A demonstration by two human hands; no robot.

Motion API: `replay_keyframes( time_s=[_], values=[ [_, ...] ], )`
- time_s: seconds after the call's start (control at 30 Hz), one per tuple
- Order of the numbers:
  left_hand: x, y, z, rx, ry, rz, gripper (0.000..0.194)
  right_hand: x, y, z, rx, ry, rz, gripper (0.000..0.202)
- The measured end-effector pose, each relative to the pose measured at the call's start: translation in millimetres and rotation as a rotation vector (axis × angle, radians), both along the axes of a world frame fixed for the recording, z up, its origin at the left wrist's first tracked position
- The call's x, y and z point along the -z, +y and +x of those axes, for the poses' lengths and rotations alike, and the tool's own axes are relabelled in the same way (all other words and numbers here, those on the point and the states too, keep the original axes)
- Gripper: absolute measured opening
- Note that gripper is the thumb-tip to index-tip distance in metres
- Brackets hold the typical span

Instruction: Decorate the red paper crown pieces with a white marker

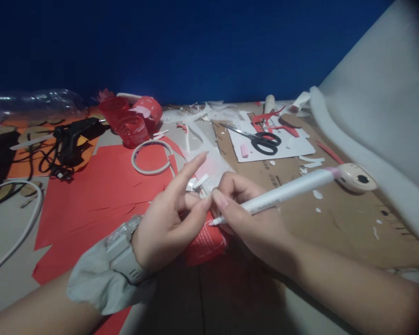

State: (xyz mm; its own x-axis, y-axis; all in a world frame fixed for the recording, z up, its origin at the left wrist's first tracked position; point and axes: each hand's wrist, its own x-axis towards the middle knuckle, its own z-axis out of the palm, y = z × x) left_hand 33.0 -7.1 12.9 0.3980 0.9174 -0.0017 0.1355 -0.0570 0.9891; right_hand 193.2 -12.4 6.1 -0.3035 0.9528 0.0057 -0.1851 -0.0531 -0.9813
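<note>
My right hand (254, 218) is closed around a white marker-like pen (286, 190), tilted with its narrow tip to the lower left. Its thumb and index fingertips press together and meet my left thumb. My left hand (174, 223) has its index finger stretched out, while the thumb closes against the curled fingers. Whatever lies in that pinch is too small or hidden to make out. Just beneath both hands is a red piece with white print (207, 244), partly covered by the fingers. A cream oval object with a black spot (358, 177) appears at the pen's far end; I cannot tell whether it is attached.
Red paper sheets (108, 186) and a tape roll (152, 158) lie at left, near a black glue gun (73, 137). Red printed cups (132, 128) stand behind. Black-handled scissors (263, 141) rest on white paper (293, 151) over cardboard (321, 228). White foam (380, 102) rises at right.
</note>
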Motion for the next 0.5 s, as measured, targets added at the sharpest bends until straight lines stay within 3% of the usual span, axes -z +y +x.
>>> replay_keyframes(
  time_s=[0.5],
  values=[
    [-1.8,0.9,0.1,0.025,-0.028,-0.005,0.063,0.7,-2.3,-0.7,0.017,-0.044,0.024,0.028]
  ],
)
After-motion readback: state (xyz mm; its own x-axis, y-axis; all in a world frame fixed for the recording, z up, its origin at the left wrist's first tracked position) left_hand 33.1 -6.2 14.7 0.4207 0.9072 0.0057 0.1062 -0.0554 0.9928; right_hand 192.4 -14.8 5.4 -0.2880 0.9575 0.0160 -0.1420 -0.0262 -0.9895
